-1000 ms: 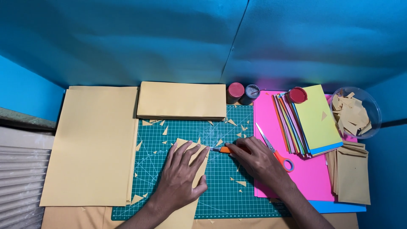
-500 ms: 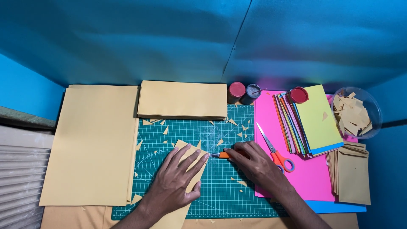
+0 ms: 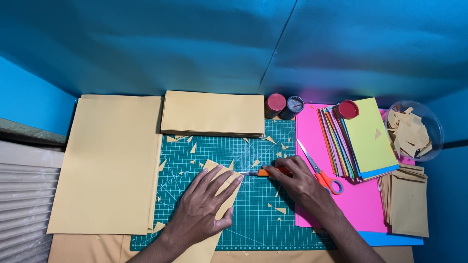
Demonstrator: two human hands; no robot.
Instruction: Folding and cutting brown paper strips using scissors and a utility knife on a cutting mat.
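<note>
My left hand (image 3: 202,207) lies flat, fingers spread, on a tan paper piece (image 3: 218,169) that rests on the green cutting mat (image 3: 253,224). My right hand (image 3: 298,180) grips an orange-handled craft knife (image 3: 261,172), its blade pointing left and touching the paper's upper right corner by my left fingertips. Small tan paper offcuts (image 3: 255,162) are scattered over the mat around both hands.
A large tan sheet stack (image 3: 109,160) lies left, a smaller tan stack (image 3: 212,113) behind the mat. Orange scissors (image 3: 319,170) rest on pink paper (image 3: 317,136), beside coloured sheets (image 3: 363,139). Two jars (image 3: 284,105), a red lid (image 3: 348,109), a scrap bowl (image 3: 414,129) and envelopes (image 3: 407,202) sit right.
My left hand and the tan piece have shifted slightly up and right on the mat. My right hand has slid the knife a little leftward to the paper's corner.
</note>
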